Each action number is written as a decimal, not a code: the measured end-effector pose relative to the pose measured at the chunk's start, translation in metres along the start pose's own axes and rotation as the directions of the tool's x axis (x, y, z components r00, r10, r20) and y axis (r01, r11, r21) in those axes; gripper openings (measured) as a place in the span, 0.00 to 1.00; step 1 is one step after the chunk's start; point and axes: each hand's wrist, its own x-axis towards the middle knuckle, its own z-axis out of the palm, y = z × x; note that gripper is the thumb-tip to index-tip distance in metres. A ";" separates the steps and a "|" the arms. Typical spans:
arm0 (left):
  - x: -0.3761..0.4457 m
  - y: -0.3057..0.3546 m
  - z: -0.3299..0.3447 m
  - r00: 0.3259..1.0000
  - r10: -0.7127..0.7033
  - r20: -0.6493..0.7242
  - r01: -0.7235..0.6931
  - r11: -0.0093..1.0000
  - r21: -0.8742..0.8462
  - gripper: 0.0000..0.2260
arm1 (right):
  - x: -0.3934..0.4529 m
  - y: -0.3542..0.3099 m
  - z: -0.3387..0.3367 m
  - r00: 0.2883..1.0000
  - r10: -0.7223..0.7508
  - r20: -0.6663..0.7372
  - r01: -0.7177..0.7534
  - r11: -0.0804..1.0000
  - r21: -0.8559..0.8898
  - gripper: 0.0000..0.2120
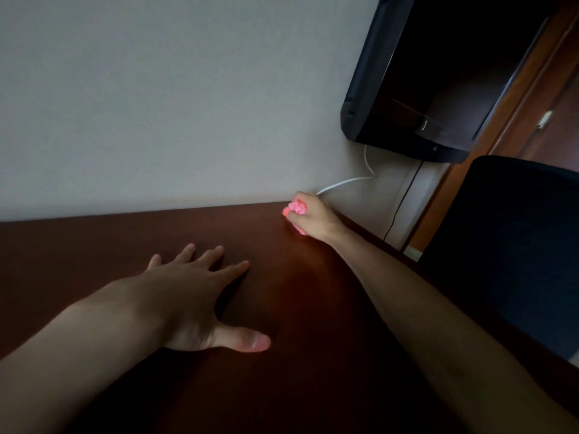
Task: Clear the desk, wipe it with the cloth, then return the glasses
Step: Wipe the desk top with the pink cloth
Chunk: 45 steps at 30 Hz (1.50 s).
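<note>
Dim light leaves much of the scene murky. The right hand [308, 216] is curled tight around the pink cloth [294, 209] at the far right corner of the dark wooden table [94, 252], against the wall [172, 104]; most of the cloth is hidden inside the fist. The left hand [191, 296] lies flat on the table, fingers spread and straight, holding nothing. A dark screen [438, 73], cut off at the top edge, hangs above a white cable [344, 182]. A black chair back [507, 245] fills the right side.
</note>
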 end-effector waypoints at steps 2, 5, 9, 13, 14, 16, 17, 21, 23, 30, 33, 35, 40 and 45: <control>0.001 0.001 0.001 1.000 0.001 0.001 -0.001 1.000 0.012 0.55 | 0.012 0.002 0.001 0.982 0.168 -0.082 -0.177 0.977 -0.121 0.07; 0.001 0.004 -0.001 1.000 -0.002 0.016 0.001 1.000 0.015 0.56 | 0.018 -0.034 0.018 0.952 0.291 -0.096 -0.307 0.908 -0.285 0.16; 0.001 0.003 -0.001 1.000 0.001 0.012 -0.001 1.000 0.003 0.56 | -0.015 -0.082 0.036 0.974 -0.202 0.097 0.208 0.976 -0.056 0.11; 0.002 0.002 0.000 1.000 0.003 -0.008 -0.002 1.000 0.007 0.55 | -0.006 -0.059 0.024 0.997 -0.074 0.010 0.074 0.997 -0.039 0.08; 0.002 0.003 0.000 1.000 0.001 -0.001 -0.001 1.000 0.005 0.56 | 0.001 -0.057 0.023 0.999 0.039 -0.028 -0.042 0.992 -0.119 0.09; 0.003 0.005 0.000 1.000 -0.002 0.005 0.002 1.000 0.007 0.56 | 0.007 -0.074 0.029 0.985 0.167 -0.031 -0.170 0.960 -0.221 0.16; 0.004 0.005 -0.001 1.000 0.001 0.006 -0.001 1.000 0.015 0.56 | 0.005 -0.089 0.035 0.989 0.144 0.010 -0.138 0.964 -0.229 0.19; 0.004 0.005 -0.002 1.000 0.002 0.008 -0.002 1.000 0.017 0.57 | -0.025 -0.144 0.056 0.957 -0.243 0.158 0.261 0.959 -0.108 0.15; 0.001 0.006 0.000 1.000 -0.001 0.009 0.001 1.000 0.011 0.55 | -0.031 -0.148 0.055 0.925 -0.353 0.139 0.354 0.935 0.023 0.10; 0.000 0.006 -0.003 1.000 -0.014 -0.008 0.014 0.999 0.031 0.53 | 0.000 -0.080 0.038 0.998 -0.032 -0.059 0.022 0.985 -0.170 0.11; 0.001 0.007 -0.004 1.000 -0.016 -0.008 0.016 0.999 0.031 0.53 | -0.001 -0.067 0.033 0.989 0.087 -0.123 -0.117 0.957 -0.266 0.17; 0.002 0.008 -0.004 1.000 -0.015 -0.013 0.015 0.999 0.035 0.53 | -0.009 -0.071 0.029 0.989 0.093 -0.117 -0.123 0.950 -0.288 0.18; -0.002 0.007 -0.007 1.000 -0.014 -0.002 0.014 1.000 0.024 0.58 | -0.052 -0.081 0.018 0.999 -0.045 -0.019 0.042 0.988 -0.147 0.13; -0.009 0.008 -0.015 1.000 0.008 -0.030 -0.006 0.998 0.066 0.58 | -0.125 -0.089 -0.015 0.979 -0.205 -0.012 0.205 0.978 0.023 0.10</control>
